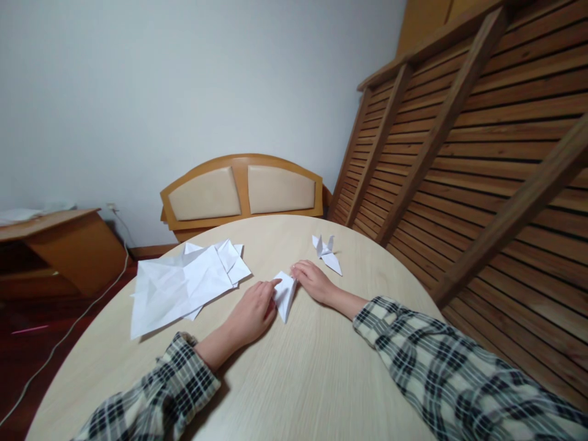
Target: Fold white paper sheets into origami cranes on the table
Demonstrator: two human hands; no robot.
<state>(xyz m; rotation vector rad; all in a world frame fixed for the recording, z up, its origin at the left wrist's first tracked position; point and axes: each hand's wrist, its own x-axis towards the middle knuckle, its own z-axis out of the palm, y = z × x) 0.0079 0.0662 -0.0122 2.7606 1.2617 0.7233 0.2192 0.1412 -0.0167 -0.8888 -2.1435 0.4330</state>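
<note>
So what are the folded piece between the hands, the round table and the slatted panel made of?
The folded piece looks like matte white paper, going by its creases. The round table has a smooth, pale surface with fine grain lines, so wood or perhaps wood-look laminate. The slatted panel is probably wood: brown tones vary between slats, with a dull finish.

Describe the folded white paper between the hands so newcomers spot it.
On the round, pale wooden table, find the left hand and right hand. Between them, the folded white paper tapers toward the viewer. Unlike the creased white sheets or winged white paper figure, it touches both hands.
</note>
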